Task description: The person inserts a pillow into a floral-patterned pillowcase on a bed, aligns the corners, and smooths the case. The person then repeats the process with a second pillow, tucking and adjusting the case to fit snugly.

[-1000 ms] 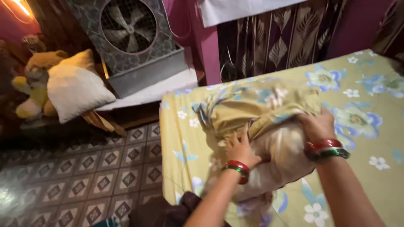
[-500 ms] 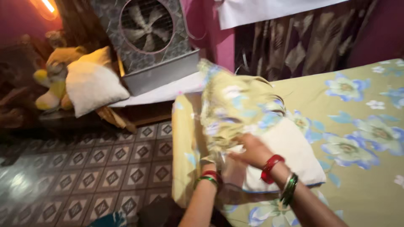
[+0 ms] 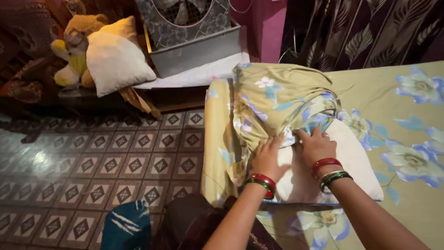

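A white pillow lies on a bed covered with an olive sheet printed with blue flowers. Its far end is inside a matching floral pillowcase, bunched up at the bed's corner. My left hand grips the pillowcase's open edge on the pillow's left side. My right hand pinches the same edge at the pillow's middle. Both wrists wear red and green bangles.
A metal air cooler stands beyond the bed corner on a low platform. A white cushion and a yellow stuffed toy sit to its left. Patterned floor tiles spread on the left. Dark leaf-print curtains hang behind the bed.
The raised pillowcase has come down over the pillow's far end. Both hands now sit low at its open edge, and the view has dropped closer to the bed.
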